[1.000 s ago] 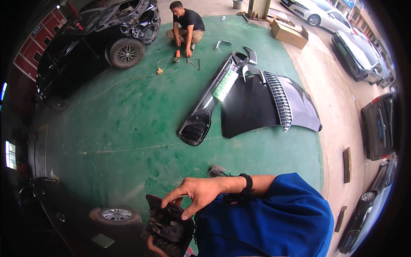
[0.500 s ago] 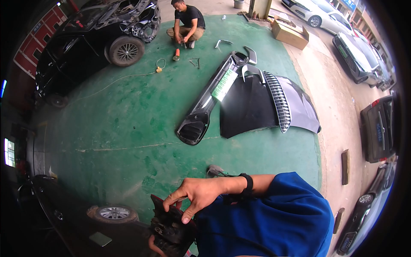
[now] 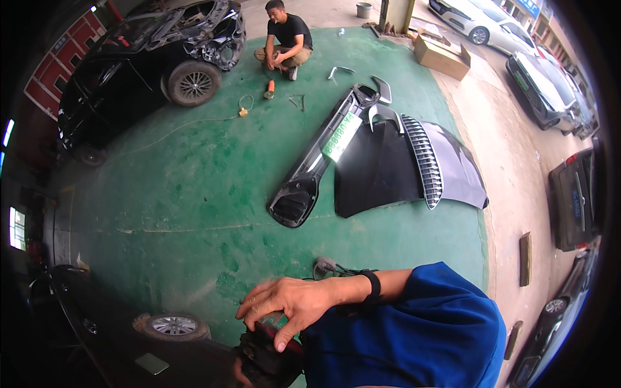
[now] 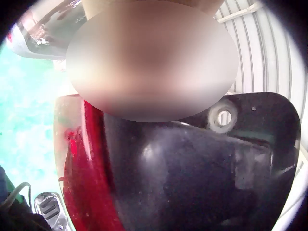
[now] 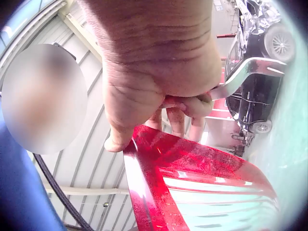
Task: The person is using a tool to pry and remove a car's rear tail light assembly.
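A red lamp with a black back (image 3: pixel 268 359) is low in the head view; its dark rear and red edge (image 4: pixel 91 163) fill the left wrist view. My right hand (image 3: pixel 291 307) grips its upper edge, thumb on the near side and fingers over the other. In the right wrist view, my right hand (image 5: pixel 159 72) also has a forked metal bar (image 5: pixel 245 74) in its curled fingers above the red lens (image 5: pixel 207 168). The left hand (image 3: pixel 240 374) holds the lamp's lower side, mostly hidden; a blurred patch covers much of the left wrist view.
A phone (image 3: pixel 151 363) lies on a dark car surface (image 3: pixel 110 336) at lower left. Beyond are a bumper (image 3: pixel 294 197), a hood (image 3: pixel 378 168), a grille (image 3: pixel 424 161) and a cable (image 3: pixel 174 134) on the green floor. A person (image 3: pixel 284 42) squats beside a partly dismantled car (image 3: pixel 123 84).
The lamp has tilted and moved slightly down and right, and my right fingers have shifted over its edge. The squatting person's hands have risen from the floor to the knees.
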The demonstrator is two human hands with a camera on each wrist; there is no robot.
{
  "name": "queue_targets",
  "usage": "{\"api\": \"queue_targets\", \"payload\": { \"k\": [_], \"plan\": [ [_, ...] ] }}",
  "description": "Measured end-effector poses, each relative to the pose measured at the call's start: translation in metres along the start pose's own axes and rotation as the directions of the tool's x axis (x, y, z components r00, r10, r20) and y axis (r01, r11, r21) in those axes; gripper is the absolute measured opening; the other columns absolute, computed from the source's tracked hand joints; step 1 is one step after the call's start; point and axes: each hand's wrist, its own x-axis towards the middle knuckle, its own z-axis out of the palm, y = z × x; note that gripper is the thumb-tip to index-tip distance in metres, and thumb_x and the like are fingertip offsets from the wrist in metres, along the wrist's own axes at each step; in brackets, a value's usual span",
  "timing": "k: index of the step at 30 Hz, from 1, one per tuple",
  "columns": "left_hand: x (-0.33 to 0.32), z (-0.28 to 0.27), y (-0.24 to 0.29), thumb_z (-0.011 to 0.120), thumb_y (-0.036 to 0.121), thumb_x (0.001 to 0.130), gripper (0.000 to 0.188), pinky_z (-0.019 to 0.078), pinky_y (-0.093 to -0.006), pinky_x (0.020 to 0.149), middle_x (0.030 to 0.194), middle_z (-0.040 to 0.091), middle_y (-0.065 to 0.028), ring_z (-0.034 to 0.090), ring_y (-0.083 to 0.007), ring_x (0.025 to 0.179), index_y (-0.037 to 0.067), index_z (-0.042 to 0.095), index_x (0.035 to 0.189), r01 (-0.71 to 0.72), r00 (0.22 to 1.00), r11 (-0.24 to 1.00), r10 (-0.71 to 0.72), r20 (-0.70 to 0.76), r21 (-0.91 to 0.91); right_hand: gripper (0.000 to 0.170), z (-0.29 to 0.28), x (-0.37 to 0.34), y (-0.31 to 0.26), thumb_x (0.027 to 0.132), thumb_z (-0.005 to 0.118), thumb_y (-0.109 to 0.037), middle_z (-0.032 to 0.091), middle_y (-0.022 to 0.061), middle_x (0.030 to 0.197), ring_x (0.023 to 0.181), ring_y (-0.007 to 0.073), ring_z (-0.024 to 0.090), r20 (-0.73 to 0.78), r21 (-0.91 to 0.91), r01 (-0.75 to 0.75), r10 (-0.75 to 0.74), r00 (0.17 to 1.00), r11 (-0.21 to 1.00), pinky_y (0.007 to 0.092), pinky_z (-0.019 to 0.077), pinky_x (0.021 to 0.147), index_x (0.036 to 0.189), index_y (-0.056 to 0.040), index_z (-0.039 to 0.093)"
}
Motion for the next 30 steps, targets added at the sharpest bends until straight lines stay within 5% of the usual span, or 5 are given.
{"api": "queue_targets", "payload": {
  "k": [8, 14, 23, 27, 30],
  "plan": [
    [0.0, 0.019, -0.02, 0.045, 0.038, 0.096, 0.046, 0.0532, -0.0448, 0.088, 0.131, 0.057, -0.0193, 0.062, -0.0328, 0.1, 0.005, 0.053, 0.127, -0.007, 0.995, 0.999, 0.002, -0.096, -0.054, 0.057, -0.005, 0.016, 0.01, 0.079, 0.077, -0.055, 0.064, 0.0118, 0.095, 0.094, 0.034, 0.06, 0.185, 0.239, 0.067, -0.113, 0.976, 0.969, 0.0441, 0.0486, 0.076, 0.099, -0.0037, 0.063],
    [-0.01, 0.014, -0.047, 0.045, 0.038, 0.096, 0.045, 0.0537, -0.0445, 0.087, 0.13, 0.057, -0.0193, 0.063, -0.0326, 0.099, 0.005, 0.053, 0.127, -0.036, 0.991, 0.991, 0.019, -0.134, -0.125, 0.06, 0.019, 0.021, 0.01, 0.076, 0.078, -0.058, 0.064, 0.0112, 0.086, 0.083, 0.0341, 0.062, 0.175, 0.351, 0.088, -0.158, 0.972, 0.932, 0.0432, 0.0479, 0.072, 0.096, -0.0037, 0.064],
    [-0.067, -0.036, -0.103, 0.045, 0.038, 0.097, 0.045, 0.0544, -0.0441, 0.086, 0.129, 0.057, -0.0195, 0.063, -0.0323, 0.098, 0.005, 0.054, 0.126, -0.184, 0.972, 0.949, 0.137, -0.192, -0.256, 0.051, 0.077, 0.004, -0.009, 0.077, 0.081, -0.05, 0.065, 0.0085, 0.078, 0.074, 0.0258, 0.065, 0.33, 0.47, -0.044, -0.13, 0.935, 0.882, 0.037, 0.049, 0.064, 0.088, -0.0033, 0.064],
    [-0.112, -0.081, -0.155, 0.044, 0.038, 0.097, 0.044, 0.0547, -0.0439, 0.085, 0.129, 0.058, -0.0195, 0.063, -0.0322, 0.097, 0.005, 0.054, 0.126, -0.291, 0.94, 0.883, 0.192, -0.283, -0.367, 0.04, 0.114, -0.007, -0.032, 0.086, 0.079, -0.038, 0.064, 0.0053, 0.074, 0.071, 0.0104, 0.061, 0.477, 0.46, -0.342, 0.097, 0.873, 0.819, 0.03, 0.0475, 0.059, 0.089, -0.0013, 0.064],
    [-0.164, -0.115, -0.232, 0.044, 0.038, 0.097, 0.044, 0.0549, -0.0437, 0.085, 0.128, 0.058, -0.0195, 0.064, -0.0321, 0.096, 0.005, 0.054, 0.125, -0.402, 0.894, 0.758, 0.206, -0.397, -0.514, 0.031, 0.162, -0.036, -0.034, 0.091, 0.075, -0.032, 0.064, 0.0042, 0.081, 0.078, 0.0102, 0.061, 0.536, 0.345, -0.458, 0.228, 0.813, 0.819, 0.0295, 0.0491, 0.064, 0.094, -0.0028, 0.065]
  ]
}}
